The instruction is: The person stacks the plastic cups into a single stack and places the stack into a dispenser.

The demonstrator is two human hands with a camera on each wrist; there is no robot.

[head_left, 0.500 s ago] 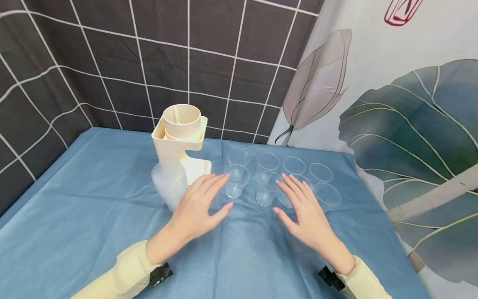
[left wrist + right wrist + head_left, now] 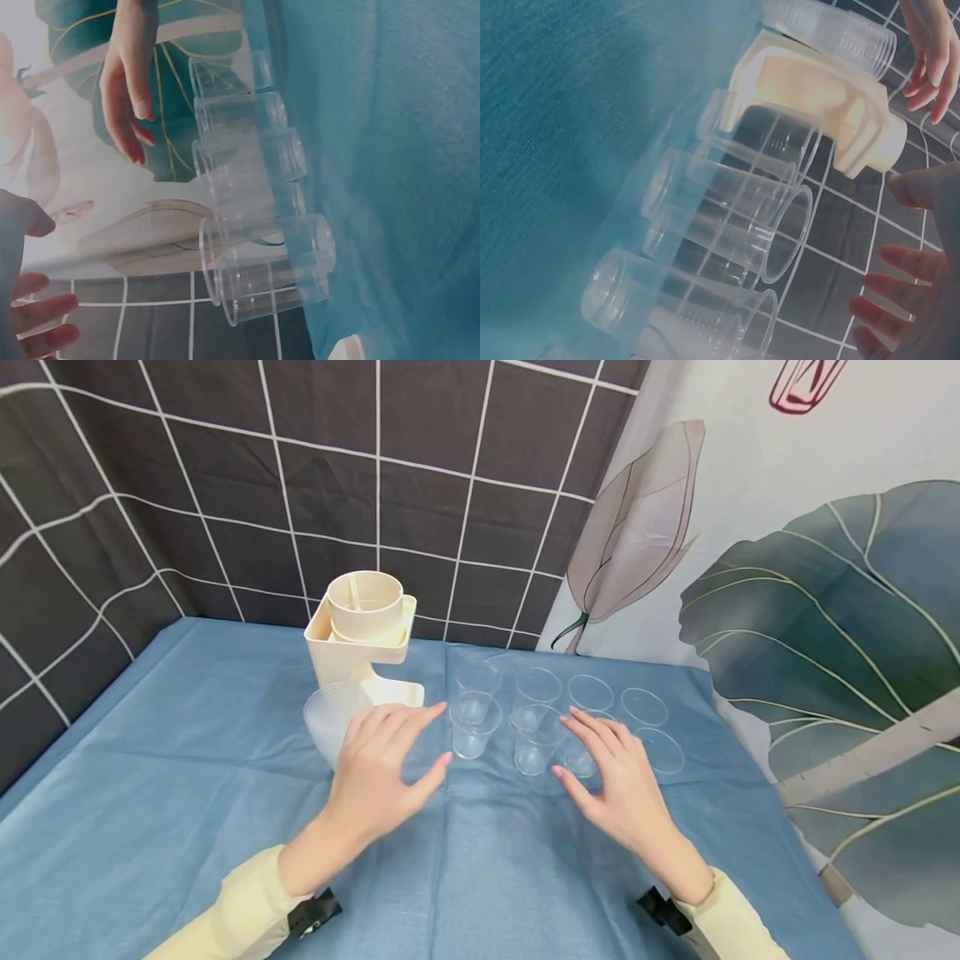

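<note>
My left hand [image 2: 378, 772] hovers with fingers spread and slightly bent, holding nothing. It overlaps a nested stack of clear plastic cups [image 2: 330, 714] in the head view; the right wrist view shows the stack [image 2: 832, 34] beside the cream plastic holder. Just right of its fingertips stands a clear plastic cup [image 2: 471, 739]. Over the front row of cups, my right hand [image 2: 618, 781] also hangs in the air, fingers loosely bent and with nothing in them. Several single clear cups stand upright in two rows, and that hand partly hides a front cup [image 2: 579, 760].
A cream plastic holder [image 2: 360, 647] with a round cup-like top stands behind the stack. Blue cloth [image 2: 495, 877] covers the table. A dark gridded curtain [image 2: 420, 502] hangs behind, and a leaf-patterned curtain [image 2: 817, 610] hangs on the right.
My left hand has shifted a little left, away from the front cup. The fingers of both hands are slightly more bent. The cups have stayed where they were.
</note>
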